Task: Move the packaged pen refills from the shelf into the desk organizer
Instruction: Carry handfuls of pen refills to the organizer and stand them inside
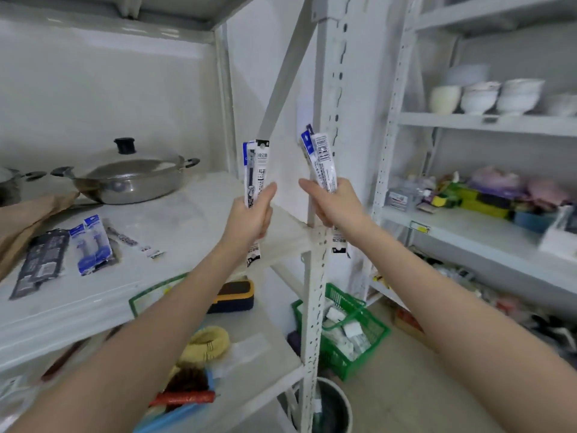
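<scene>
Pen refill packs are in both my hands: my left hand [249, 214] grips a small bunch [256, 170] and my right hand [332, 203] grips another bunch [321, 157], fingers curled tight round the lower halves. Both bunches stand nearly upright, long axis running from about 6 to 12 o'clock, the right one leaning slightly towards 11; the printed header ends point up. More packs [92, 245] lie flat on the shelf [175, 220] at my 9 o'clock, near a lidded pan [131, 176]. I judge I am at the carrying step, just clear of the shelf. The organizer is not in view, so next I need to turn and find it, then lower the packs in end first.
</scene>
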